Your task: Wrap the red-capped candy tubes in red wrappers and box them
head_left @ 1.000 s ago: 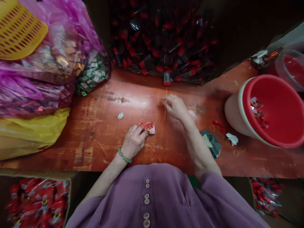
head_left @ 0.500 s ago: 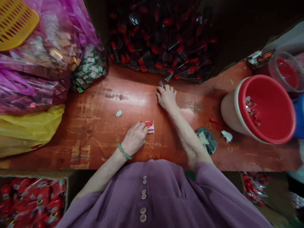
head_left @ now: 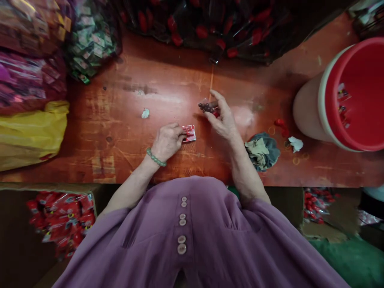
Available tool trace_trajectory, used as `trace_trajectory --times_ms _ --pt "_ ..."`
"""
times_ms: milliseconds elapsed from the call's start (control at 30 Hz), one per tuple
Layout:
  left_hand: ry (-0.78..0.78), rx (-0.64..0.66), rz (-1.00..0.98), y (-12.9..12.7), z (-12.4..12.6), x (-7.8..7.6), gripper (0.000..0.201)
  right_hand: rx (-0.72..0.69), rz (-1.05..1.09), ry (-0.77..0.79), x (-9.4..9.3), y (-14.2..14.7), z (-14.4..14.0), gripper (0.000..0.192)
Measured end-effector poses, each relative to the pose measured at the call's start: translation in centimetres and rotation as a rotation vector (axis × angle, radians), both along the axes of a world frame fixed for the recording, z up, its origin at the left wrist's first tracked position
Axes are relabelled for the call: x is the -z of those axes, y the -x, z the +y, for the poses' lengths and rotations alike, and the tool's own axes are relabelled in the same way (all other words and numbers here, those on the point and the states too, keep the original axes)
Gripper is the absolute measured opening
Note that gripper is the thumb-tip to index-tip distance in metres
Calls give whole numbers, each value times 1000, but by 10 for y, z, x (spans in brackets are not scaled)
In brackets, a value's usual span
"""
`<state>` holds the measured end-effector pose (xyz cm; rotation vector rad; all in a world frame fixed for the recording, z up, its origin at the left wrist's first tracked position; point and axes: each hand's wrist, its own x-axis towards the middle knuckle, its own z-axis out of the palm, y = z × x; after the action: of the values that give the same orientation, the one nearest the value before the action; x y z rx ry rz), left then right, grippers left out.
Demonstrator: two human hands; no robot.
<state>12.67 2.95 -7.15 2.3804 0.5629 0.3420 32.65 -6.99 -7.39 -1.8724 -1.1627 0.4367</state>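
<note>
Resting on a scuffed red-brown bench (head_left: 114, 120), the left hand (head_left: 166, 140) pins a small red packet (head_left: 189, 133) — grip closed on its edge. The right hand (head_left: 223, 118) pinches a dark little tube (head_left: 207, 106) just above the wood — bags of stock crowd the far edge.

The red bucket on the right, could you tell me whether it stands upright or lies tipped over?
Tipped. The red bucket lies on its side on the table, its mouth facing the camera, a few small packets inside.

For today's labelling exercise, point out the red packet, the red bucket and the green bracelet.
red packet (head_left: 189, 133), head view, middle of its printed face.
red bucket (head_left: 357, 92), head view, inner red wall.
green bracelet (head_left: 155, 158), head view, beads on the wrist.
</note>
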Motion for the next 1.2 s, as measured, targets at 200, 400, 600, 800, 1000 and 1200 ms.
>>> trace_trajectory --times_ms 200,400,600,800,1000,1200 --pt "139 -87 -194 7 1 -1 8 49 347 -40 -18 14 -23 50" --pt "400 -209 -358 21 -7 -14 2 61 319 -99 -40 33 -39 45" --pt "420 -178 -447 30 -14 -19 3 3 350 -232 -44 57 -43 45" --pt "383 -107 -440 34 -15 -14 2 -168 331 -196 -40 65 -46 42" --pt "649 -90 -340 36 -17 -16 12 -185 388 -206 -40 69 -36 41" --pt "1007 -62 -198 39 -18 -23 29 -96 569 -212 -24 81 -28 46"
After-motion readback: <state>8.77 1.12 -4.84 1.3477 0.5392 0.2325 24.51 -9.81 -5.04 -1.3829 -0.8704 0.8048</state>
